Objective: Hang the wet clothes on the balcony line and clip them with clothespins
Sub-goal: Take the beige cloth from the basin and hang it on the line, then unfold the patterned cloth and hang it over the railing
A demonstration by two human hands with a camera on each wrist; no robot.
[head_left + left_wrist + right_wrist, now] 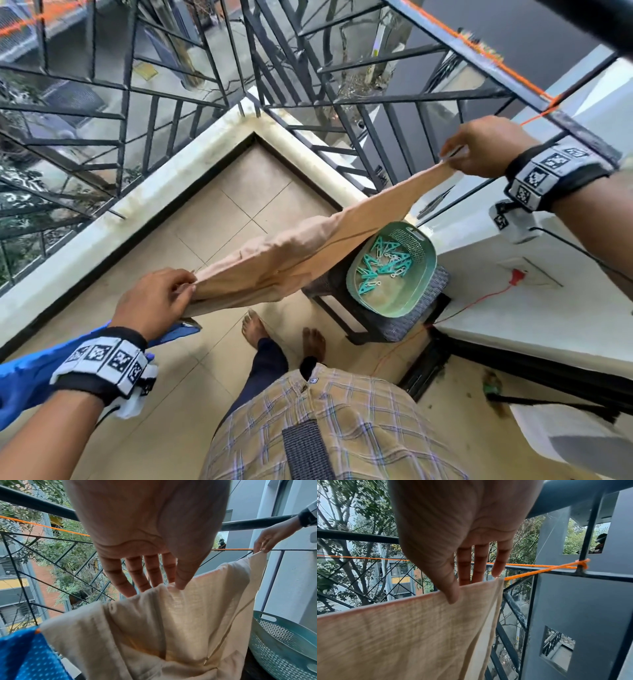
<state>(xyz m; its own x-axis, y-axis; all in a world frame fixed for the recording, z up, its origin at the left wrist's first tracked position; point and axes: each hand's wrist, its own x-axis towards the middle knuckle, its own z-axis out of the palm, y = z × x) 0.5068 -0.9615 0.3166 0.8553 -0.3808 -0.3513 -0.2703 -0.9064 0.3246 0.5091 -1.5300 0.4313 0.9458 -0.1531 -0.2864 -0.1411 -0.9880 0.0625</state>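
A beige cloth [308, 250] stretches between my two hands across the balcony corner. My left hand [161, 301] pinches its near end, thumb against fingers, as the left wrist view shows with the cloth [171, 622] bunched under the thumb. My right hand [479, 150] pinches the far corner of the cloth [419, 628] beside the orange line [539, 571], which is tied to the railing [583, 565]. Teal and white clothespins [380, 263] lie in a green basket [421, 287] below the cloth.
The basket sits on a dark wicker stool [404, 325]. A blue dotted garment [24, 380] hangs at my left forearm. A black metal grille [137, 102] encloses the balcony above a pale ledge [154, 185]. My bare feet [253, 329] stand on the tiled floor.
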